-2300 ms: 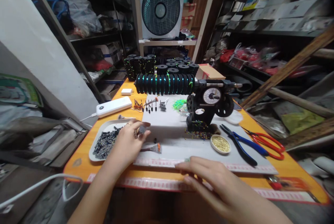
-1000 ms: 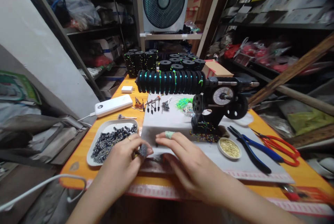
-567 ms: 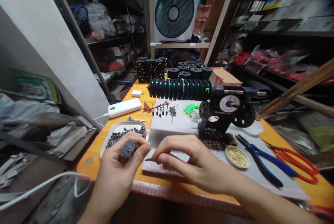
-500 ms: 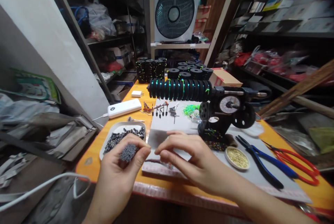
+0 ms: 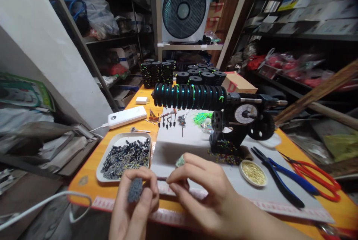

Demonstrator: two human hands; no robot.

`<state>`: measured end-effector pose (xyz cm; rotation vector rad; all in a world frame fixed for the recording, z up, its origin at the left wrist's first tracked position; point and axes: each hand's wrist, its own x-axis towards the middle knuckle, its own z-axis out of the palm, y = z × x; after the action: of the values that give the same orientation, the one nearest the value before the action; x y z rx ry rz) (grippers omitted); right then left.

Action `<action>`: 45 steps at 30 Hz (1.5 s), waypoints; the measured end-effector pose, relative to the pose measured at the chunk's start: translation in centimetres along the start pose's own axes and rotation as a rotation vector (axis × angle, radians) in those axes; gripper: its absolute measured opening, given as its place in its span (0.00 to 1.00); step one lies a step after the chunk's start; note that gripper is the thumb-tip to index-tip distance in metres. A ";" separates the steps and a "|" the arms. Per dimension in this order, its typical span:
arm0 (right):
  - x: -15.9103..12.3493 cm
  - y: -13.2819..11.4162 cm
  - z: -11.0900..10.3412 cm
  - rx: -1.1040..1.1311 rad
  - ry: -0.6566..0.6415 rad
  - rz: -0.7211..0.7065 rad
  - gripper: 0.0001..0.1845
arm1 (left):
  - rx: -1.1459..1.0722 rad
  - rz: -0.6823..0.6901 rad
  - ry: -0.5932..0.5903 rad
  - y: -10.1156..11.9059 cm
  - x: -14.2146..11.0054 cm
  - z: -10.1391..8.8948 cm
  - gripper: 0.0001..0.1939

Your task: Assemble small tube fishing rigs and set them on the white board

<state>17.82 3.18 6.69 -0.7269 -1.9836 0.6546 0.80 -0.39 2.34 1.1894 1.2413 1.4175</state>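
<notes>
A tight bundle of small dark-grey rod-like pieces (image 5: 135, 190) sits in the curled fingers of my left hand (image 5: 141, 199), low over the table's front edge. My right hand (image 5: 203, 186) is just to its right, thumb and index finger pinched together. What those fingertips hold, if anything, is too small to make out. A pale green bit (image 5: 180, 161) shows behind the right index finger; I cannot tell whether the hand touches it. Behind my left hand, a white tray (image 5: 101, 177) contains many small black and grey cylindrical pieces.
A black cranked machine (image 5: 229, 132) carries a row of black foam spools (image 5: 190, 96). On the right lie a dish of gold bits (image 5: 253, 173), blue-handled pliers (image 5: 282, 176) and red-handled scissors (image 5: 316, 178). A white power bank (image 5: 127, 116) rests at left.
Both hands sit lower in view, and the tray shows more fully. The grey bundle has turned in my left hand from end-on to more side-on. The camera view has shifted slightly.
</notes>
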 end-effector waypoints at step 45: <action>-0.3 1.4 0.8 0.033 0.105 0.275 0.10 | -0.337 -0.329 0.040 -0.3 0.0 2.7 0.20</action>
<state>17.54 3.78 5.22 -1.0042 -1.7891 0.7917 3.53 0.02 2.12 0.6958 1.1111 1.3403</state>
